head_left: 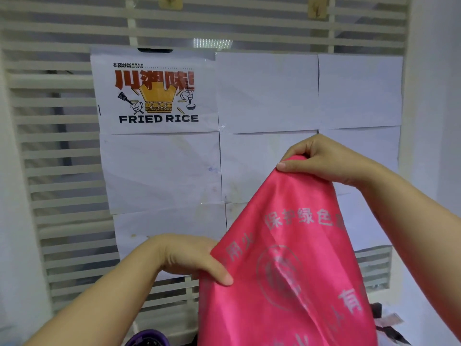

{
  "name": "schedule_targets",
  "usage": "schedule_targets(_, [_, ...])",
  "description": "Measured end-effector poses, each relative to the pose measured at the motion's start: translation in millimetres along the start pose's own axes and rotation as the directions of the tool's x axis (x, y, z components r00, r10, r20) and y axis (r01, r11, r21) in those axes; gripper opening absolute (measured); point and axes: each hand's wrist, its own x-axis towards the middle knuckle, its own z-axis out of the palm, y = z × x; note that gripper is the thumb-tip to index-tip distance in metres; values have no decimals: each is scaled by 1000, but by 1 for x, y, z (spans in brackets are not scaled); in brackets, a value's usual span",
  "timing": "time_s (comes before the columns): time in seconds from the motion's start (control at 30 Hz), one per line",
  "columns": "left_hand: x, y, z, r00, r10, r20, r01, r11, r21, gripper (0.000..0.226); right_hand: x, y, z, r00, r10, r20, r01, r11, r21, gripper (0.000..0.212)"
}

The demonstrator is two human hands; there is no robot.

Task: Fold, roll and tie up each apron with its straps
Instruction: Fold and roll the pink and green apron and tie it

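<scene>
Pink satin apron [287, 258] held up at centre right: right hand [324, 158] pinching top corner, left hand [194, 258] gripping left edge, likely spreading it flat for folding.

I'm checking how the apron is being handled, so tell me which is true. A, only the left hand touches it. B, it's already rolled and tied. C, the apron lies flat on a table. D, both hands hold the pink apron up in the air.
D: the right hand pinches the pink apron at its top and the left hand grips its side edge, so it hangs unrolled.
</scene>
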Motion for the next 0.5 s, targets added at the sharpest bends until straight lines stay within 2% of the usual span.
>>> schedule_targets(0.07, [-7, -12, -13, 987, -39, -157, 39, 999, -5, 60, 0, 22, -1, 999, 34, -39, -38, 994, -102, 15])
schedule_targets(0.13, [-18, -14, -29, 936, -43, -351, 40, 999, -16, 54, -2, 39, -1, 996, 83, -41, -89, 983, -161, 35])
schedule_targets(0.17, [-24, -12, -36, 882, -25, -471, 50, 998, 40, 44, -3, 46, -1, 993, 110, -38, -115, 974, -193, 46])
schedule_targets(0.23, [-35, -1, -51, 706, 93, -702, 115, 963, 243, 18, -3, 58, -2, 989, 141, -46, -148, 944, -294, 51])
schedule_targets(0.27, [-41, 7, -58, 596, 197, -778, 164, 919, 358, 24, -1, 63, -3, 988, 136, -74, -154, 923, -352, 47])
schedule_targets(0.33, [-50, 18, -63, 376, 476, -795, 307, 745, 592, 35, 4, 69, -2, 980, 77, -184, -152, 888, -433, 40])
schedule_targets(0.37, [-53, 22, -62, 294, 619, -728, 400, 612, 682, 33, 6, 71, -2, 965, 24, -261, -147, 874, -463, 33])
schedule_targets(0.4, [-56, 25, -57, 253, 731, -634, 475, 477, 740, 28, 8, 71, -1, 941, -34, -336, -139, 867, -479, 24])
schedule_targets(0.43, [-57, 24, -53, 251, 798, -549, 518, 368, 772, 22, 9, 72, 2, 912, -87, -402, -128, 868, -480, 15])
schedule_targets(0.47, [-55, 22, -47, 283, 809, -516, 539, 311, 783, 19, 9, 72, 5, 885, -124, -449, -119, 872, -475, 10])
schedule_targets(0.5, [-52, 17, -41, 342, 764, -547, 557, 304, 773, 23, 9, 74, 10, 871, -137, -472, -110, 881, -460, 9])
